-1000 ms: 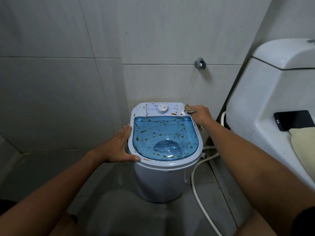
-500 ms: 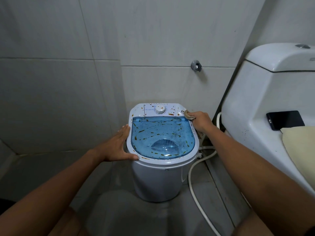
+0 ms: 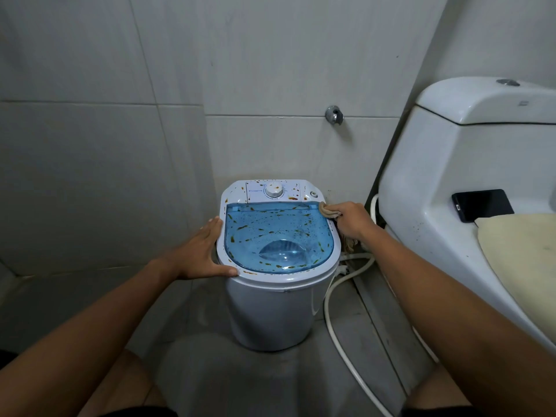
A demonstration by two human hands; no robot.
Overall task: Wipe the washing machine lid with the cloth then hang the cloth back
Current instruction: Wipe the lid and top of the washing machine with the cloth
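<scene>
A small white washing machine [image 3: 270, 311] stands on the floor by the tiled wall. Its clear blue lid [image 3: 276, 236] is spattered with orange-brown stains, as is the white control panel with its dial [image 3: 273, 189]. My left hand [image 3: 201, 252] rests on the machine's left rim, fingers straight and thumb on the front edge. My right hand [image 3: 350, 219] grips a bunched beige cloth [image 3: 328, 210] and presses it on the lid's far right corner. Part of the cloth hangs below my right hand beside the machine.
A white toilet cistern [image 3: 469, 152] stands at the right with a black phone [image 3: 481, 204] and a cream cloth [image 3: 523, 257] on its ledge. A chrome wall fitting [image 3: 334, 114] sits above the machine. A white hose [image 3: 340, 335] runs over the floor at the right.
My right hand with the cloth has slid from the control panel's right end down onto the lid's far right corner. My left hand stays on the rim. The view has shifted slightly.
</scene>
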